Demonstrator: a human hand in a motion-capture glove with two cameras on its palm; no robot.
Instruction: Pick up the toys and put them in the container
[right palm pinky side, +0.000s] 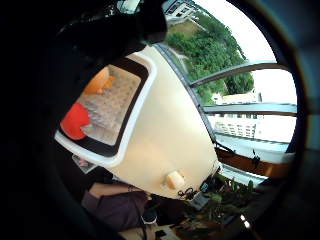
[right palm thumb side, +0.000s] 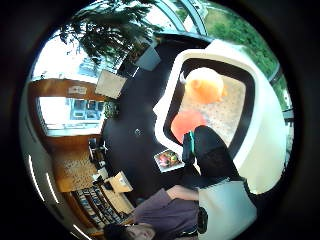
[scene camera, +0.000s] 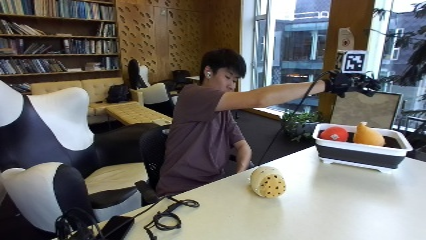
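The container (scene camera: 361, 153), a white tub with a dark band, stands on the table (scene camera: 333, 205) at its far end. Inside it lie a red toy (scene camera: 334, 133) and, beside that, an orange pear-shaped toy (scene camera: 369, 135). A cream toy with dark dots (scene camera: 267, 182) lies on the table, well apart from the container, on the person's side. The gloved right hand (scene camera: 349, 82) hangs above the container with nothing in it; whether its fingers are straight or curled cannot be told.
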